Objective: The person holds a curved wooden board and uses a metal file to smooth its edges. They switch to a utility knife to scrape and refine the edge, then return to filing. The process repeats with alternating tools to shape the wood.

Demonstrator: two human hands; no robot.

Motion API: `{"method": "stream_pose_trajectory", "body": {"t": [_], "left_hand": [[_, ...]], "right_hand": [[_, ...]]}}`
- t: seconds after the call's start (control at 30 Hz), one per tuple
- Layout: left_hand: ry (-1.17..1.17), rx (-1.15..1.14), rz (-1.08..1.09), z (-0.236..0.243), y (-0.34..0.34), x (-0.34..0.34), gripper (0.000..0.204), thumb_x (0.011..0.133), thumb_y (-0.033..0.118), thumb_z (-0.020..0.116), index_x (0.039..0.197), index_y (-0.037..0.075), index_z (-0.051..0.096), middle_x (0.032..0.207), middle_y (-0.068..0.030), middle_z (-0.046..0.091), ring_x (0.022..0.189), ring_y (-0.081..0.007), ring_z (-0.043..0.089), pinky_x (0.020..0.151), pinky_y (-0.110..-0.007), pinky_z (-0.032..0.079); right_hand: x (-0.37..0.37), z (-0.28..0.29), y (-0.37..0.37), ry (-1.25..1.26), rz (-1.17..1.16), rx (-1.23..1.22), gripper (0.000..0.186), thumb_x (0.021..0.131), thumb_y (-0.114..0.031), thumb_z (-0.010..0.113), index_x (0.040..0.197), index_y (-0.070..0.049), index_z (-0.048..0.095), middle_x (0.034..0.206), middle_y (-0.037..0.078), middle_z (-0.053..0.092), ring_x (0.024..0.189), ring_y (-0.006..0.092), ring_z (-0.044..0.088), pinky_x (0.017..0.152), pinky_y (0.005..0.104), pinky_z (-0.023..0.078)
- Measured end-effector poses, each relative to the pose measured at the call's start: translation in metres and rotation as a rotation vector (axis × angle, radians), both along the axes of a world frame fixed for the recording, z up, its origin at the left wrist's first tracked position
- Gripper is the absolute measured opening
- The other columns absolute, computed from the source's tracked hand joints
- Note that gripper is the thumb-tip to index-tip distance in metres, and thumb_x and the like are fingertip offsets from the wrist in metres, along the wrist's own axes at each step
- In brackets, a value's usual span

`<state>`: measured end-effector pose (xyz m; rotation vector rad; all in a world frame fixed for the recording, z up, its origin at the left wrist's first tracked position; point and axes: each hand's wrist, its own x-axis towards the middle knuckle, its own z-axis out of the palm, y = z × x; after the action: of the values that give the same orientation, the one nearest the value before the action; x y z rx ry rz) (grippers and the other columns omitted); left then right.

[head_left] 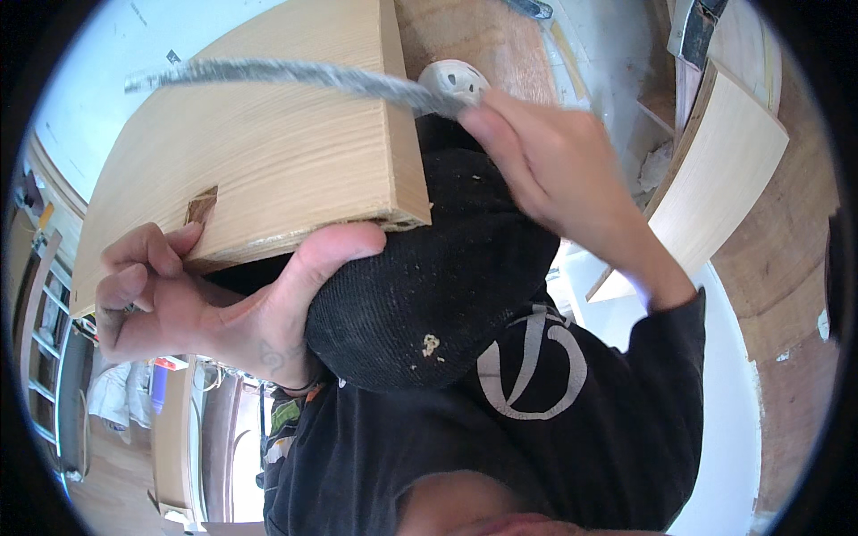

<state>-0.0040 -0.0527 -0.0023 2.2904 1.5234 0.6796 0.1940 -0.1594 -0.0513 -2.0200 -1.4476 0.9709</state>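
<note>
A pale wood-grain panel (286, 152) rests across my raised knee in dark fabric (429, 295), with a thick edge facing right and a small rectangular notch (202, 205) in its face. My left hand (197, 304) grips its near edge, thumb along the rough underside and fingertips near the notch. My right hand (554, 165) is closed around the right end of a long, thin grey file (295, 73). The file lies across the panel's upper right part and is smeared by motion; whether it touches the wood I cannot tell. Pale wood crumbs (431, 345) stick to the dark fabric.
A curved light wooden board (715, 170) leans at the right. Beyond my knee is a white perforated shoe (454, 80) on a brown wooden surface. A metal ladder (45, 357) stands at the far left, near a white cloth or bag (116, 393).
</note>
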Motion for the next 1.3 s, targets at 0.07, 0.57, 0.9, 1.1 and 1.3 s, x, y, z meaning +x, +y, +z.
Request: {"method": "stream_pose_trajectory", "body": {"t": [0.07, 0.57, 0.9, 1.1, 1.3], "left_hand": [[0.003, -0.011, 0.039, -0.001, 0.000, -0.001, 0.120, 0.035, 0.068, 0.085, 0.118, -0.003, 0.035, 0.115, -0.0002, 0.029, 0.114, -0.0134, 0.040, 0.108, -0.035, 0.040], [-0.008, -0.129, -0.145, 0.018, 0.014, -0.003, 0.113, 0.032, 0.043, 0.101, 0.119, 0.011, 0.037, 0.106, -0.0023, 0.045, 0.101, -0.0165, 0.047, 0.095, -0.037, 0.037], [0.192, -0.293, -0.786, 0.039, 0.049, 0.015, 0.064, 0.062, 0.036, 0.085, 0.112, 0.002, 0.065, 0.113, -0.0126, 0.063, 0.107, -0.0270, 0.061, 0.083, -0.036, 0.050], [0.084, -0.423, -0.914, 0.035, 0.052, 0.022, 0.027, 0.078, 0.020, 0.074, 0.104, 0.013, 0.076, 0.106, -0.0033, 0.075, 0.102, -0.0211, 0.071, 0.073, -0.031, 0.053], [0.004, -0.434, -1.068, 0.036, 0.064, 0.022, 0.018, 0.078, 0.015, 0.075, 0.095, 0.008, 0.073, 0.098, -0.0073, 0.074, 0.092, -0.0252, 0.071, 0.068, -0.031, 0.050]], "right_hand": [[0.003, 0.004, -0.002, 0.045, 0.016, 0.014, 0.042, 0.104, -0.042, 0.046, 0.090, -0.008, 0.066, 0.060, 0.014, 0.062, 0.053, 0.0347, 0.063, 0.049, 0.0405, 0.049], [0.003, -0.012, 0.020, 0.024, 0.023, 0.092, 0.043, 0.103, -0.042, 0.047, 0.084, -0.007, 0.063, 0.054, 0.012, 0.058, 0.049, 0.0300, 0.062, 0.049, 0.0390, 0.050], [0.013, -0.036, 0.034, 0.064, -0.011, 0.048, 0.043, 0.103, -0.043, 0.045, 0.094, -0.006, 0.065, 0.070, 0.020, 0.064, 0.065, 0.0410, 0.063, 0.059, 0.0489, 0.048], [0.017, -0.081, 0.015, 0.080, -0.318, 0.103, 0.038, 0.104, -0.036, 0.045, 0.111, -0.002, 0.058, 0.071, 0.017, 0.065, 0.068, 0.0319, 0.067, 0.065, 0.0423, 0.052], [0.022, -0.038, -0.005, 0.508, -0.334, -0.008, 0.032, 0.103, -0.030, 0.048, 0.118, -0.002, 0.054, 0.076, 0.015, 0.062, 0.067, 0.0264, 0.063, 0.064, 0.0364, 0.047]]}}
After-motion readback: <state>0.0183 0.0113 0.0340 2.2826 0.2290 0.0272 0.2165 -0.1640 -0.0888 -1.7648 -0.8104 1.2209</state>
